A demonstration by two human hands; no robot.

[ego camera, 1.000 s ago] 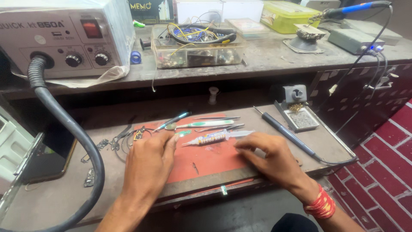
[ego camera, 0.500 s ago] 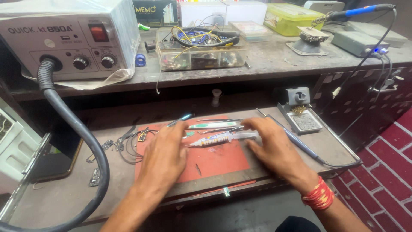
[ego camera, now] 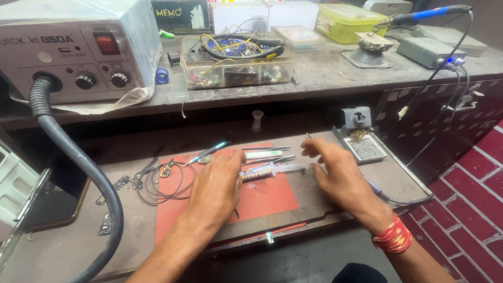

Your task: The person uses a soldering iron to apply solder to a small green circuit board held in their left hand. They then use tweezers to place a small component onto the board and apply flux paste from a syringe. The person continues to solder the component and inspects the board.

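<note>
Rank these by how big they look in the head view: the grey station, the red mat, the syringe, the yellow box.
1. Grey station, though it sits nearest the camera.
2. Red mat, partly hidden under both hands.
3. Yellow box.
4. Syringe, long but thin.

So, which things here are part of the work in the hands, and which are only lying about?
In use:
- left hand and right hand, at the two ends of the syringe
- syringe, lying across the red mat

Lying about:
- tweezers
- loop of thin wire
- hot-air station with its black hose
- box of wires
- soldering iron
</note>
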